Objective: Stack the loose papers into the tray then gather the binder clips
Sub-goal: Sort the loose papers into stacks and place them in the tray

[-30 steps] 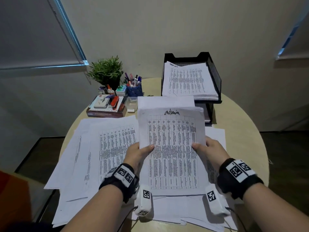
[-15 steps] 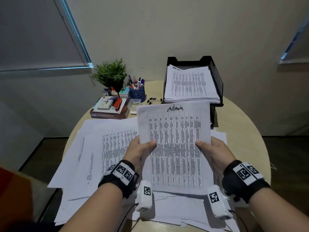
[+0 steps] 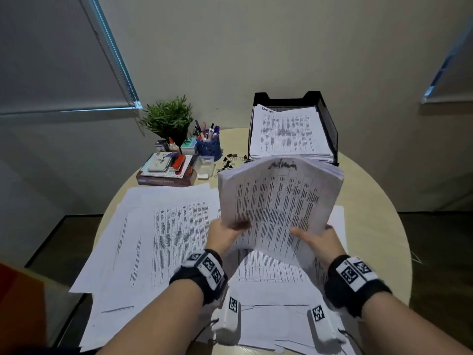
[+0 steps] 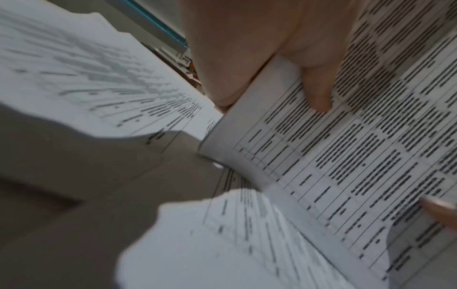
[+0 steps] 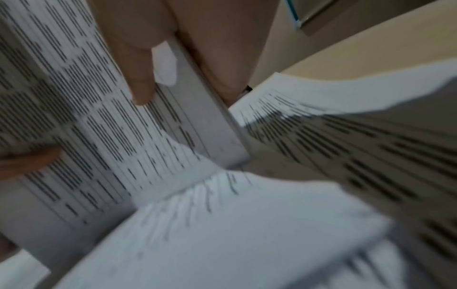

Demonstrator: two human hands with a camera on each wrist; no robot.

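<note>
Hands (image 3: pixel 225 233) — sheaf (image 3: pixel 279 203) before tray (image 3: pixel 330 129)

My head view is dim and evenly lit with soft shadows, its edges bowed by the wide lens, while both wrist views are heavily motion-blurred, the printed sheets (image 4: pixel 346 156) smearing into streaks toward the frame borders.

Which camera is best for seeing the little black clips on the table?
The head camera. It shows the binder clips lying loose on the table between the blue pen cup and the black tray. Both wrist cameras are filled with blurred printed pages and fingers, so no clips show there.
</note>
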